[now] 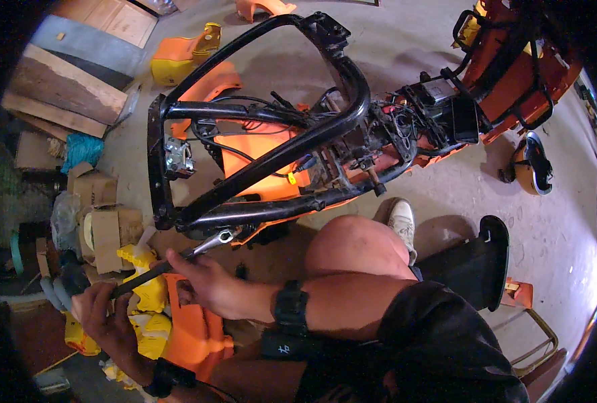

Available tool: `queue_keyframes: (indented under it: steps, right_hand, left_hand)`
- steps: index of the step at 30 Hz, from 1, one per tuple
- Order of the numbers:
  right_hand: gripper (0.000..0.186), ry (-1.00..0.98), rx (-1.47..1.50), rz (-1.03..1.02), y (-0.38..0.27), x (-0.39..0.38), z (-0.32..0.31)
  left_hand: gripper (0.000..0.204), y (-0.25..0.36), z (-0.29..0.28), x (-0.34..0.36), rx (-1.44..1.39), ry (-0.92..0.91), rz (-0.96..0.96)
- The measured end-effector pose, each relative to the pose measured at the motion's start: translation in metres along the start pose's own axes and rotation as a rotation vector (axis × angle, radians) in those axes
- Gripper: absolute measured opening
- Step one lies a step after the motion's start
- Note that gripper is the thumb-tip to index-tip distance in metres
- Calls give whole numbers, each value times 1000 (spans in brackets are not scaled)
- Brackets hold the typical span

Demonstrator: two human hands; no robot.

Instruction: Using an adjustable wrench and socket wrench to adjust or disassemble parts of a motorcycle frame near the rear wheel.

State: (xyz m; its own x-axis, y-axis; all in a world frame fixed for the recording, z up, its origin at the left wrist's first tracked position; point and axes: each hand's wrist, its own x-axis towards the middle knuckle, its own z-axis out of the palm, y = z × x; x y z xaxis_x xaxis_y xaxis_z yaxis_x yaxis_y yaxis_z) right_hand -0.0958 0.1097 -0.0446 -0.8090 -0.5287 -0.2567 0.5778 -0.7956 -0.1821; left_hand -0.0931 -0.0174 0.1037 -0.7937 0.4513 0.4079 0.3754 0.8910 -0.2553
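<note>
A wrench with a silver head (221,238) and a long dark handle (149,272) lies diagonally across the lower left of the view. My left hand (103,322) is closed round the far left end of the handle. My right hand (214,287) grips the handle nearer the head, with its thumb along it and its other fingers partly hidden. The wrench head is just below the lower bar of a black tubular vehicle frame (244,215), which holds cables, a small metal fitting (179,158) and orange panels (254,151). Whether the head touches the frame I cannot tell.
Wood boards (66,87), cardboard boxes (103,235) and yellow plastic parts (144,282) lie along the left. An orange panel (194,336) is below my hands. An orange helmet (532,164) and a black stool-like object (473,269) are at the right. My bent knee (352,248) is beside the frame.
</note>
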Motion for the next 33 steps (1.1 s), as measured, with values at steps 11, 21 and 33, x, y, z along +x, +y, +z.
queue_keyframes:
  steps: [11,21,33]
  right_hand:
    - [44,-43,37,-13,3,0,-3]
    - [42,-98,-9,-17,-4,-10,-1]
    - [45,-67,-54,-7,0,-6,-3]
  left_hand:
    - [25,0,1,-3,-1,15,41]
    - [23,1,-5,-14,122,-55,-3]
    - [20,3,-1,-16,118,0,3]
